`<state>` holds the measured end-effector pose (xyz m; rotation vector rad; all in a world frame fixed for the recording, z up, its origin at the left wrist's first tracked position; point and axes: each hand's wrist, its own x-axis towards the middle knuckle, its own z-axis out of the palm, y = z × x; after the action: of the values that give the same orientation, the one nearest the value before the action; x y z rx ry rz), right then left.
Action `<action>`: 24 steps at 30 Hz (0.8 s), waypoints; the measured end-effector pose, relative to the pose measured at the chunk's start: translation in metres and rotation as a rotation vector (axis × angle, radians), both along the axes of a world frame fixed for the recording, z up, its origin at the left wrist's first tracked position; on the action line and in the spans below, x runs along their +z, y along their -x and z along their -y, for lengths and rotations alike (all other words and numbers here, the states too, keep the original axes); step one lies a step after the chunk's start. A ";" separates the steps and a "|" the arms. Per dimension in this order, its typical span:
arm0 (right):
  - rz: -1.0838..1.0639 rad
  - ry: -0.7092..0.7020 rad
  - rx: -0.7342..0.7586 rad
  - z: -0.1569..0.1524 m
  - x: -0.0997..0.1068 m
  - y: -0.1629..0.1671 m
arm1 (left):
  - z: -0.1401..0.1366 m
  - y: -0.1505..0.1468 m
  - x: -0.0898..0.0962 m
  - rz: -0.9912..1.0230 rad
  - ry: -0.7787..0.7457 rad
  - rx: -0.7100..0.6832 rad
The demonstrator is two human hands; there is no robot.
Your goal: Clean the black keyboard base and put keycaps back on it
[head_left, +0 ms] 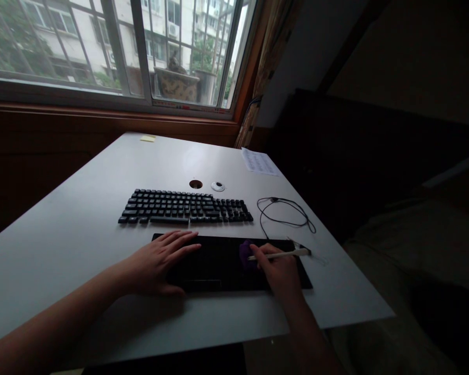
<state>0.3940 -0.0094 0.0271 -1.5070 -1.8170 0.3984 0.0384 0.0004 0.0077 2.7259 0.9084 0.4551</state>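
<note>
A long black keyboard base (219, 271) lies near the front of the white table, with no keys visible on it. My left hand (160, 263) rests over its left end, fingers spread. Between the fingers of my right hand (277, 268) is a slim, pale brush-like stick (275, 255) with a dark end pointing right. Its other end meets a crumpled purple cloth (245, 255) on the base; whether the fingers also grip the cloth I cannot tell. Beyond the base, black keycaps (172, 205) stand in keyboard order, white tabletop showing between some of them.
A thin black cable (287, 224) loops on the table (82, 203) right of the keycaps. Behind them are a round hole (196, 184) and a white ring-shaped cover (218, 186). Printed paper (260, 161) and yellow notes (147, 138) lie farther back, before a barred window (140, 52).
</note>
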 end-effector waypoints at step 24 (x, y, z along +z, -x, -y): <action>0.017 -0.137 -0.002 -0.003 -0.011 0.007 | 0.001 -0.005 0.007 0.003 0.003 0.036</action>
<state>0.3874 -0.0066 0.0162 -1.4220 -1.8171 0.2549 0.0434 -0.0010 0.0145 2.7097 0.9575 0.4647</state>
